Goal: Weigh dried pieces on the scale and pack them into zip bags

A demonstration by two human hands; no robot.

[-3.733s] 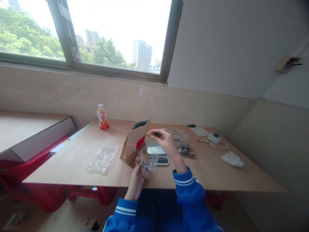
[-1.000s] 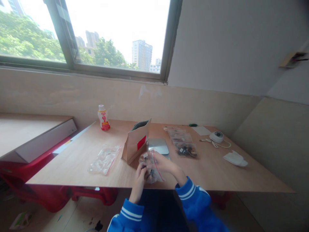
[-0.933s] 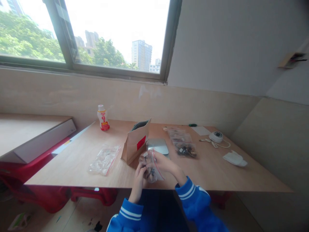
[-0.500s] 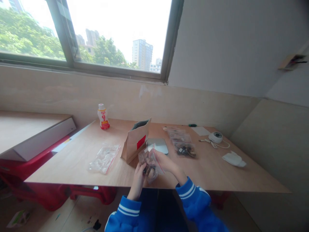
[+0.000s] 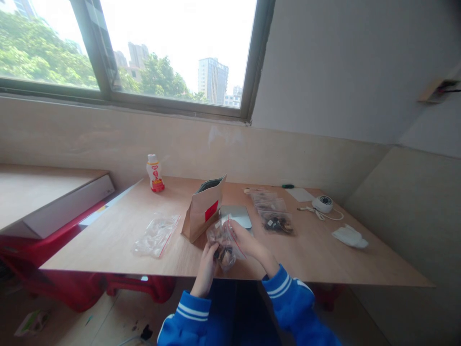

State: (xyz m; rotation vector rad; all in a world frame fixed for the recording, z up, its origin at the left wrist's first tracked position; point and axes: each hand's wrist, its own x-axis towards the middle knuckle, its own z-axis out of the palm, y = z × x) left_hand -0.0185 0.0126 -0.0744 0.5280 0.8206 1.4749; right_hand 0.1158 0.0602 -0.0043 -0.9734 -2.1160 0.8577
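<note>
Between my hands is a clear zip bag (image 5: 226, 257) with brown and dark dried pieces inside; I cannot make out their exact kind. My left hand (image 5: 208, 261) is closed on the bag's lower left side. At the bag's red-lined top edge, my right hand (image 5: 242, 236) grips the plastic. Just behind the bag stands an upright kraft paper pouch (image 5: 198, 214) with a red label, its top open. A flat silver scale (image 5: 236, 215) lies beside the pouch, partly hidden by the bag and my right hand.
Flat clear zip bags (image 5: 156, 236) lie at left. Filled zip bags (image 5: 276, 222) overlap on the right. A white bottle (image 5: 155, 174) stands at the back left. Farther right are a small white fan-like device (image 5: 322, 204) with a cord, white tissue (image 5: 350, 236) and a green-handled tool (image 5: 287, 186).
Both hands keep hold of the zip bag in nearly the same place. The view has shifted very slightly.
</note>
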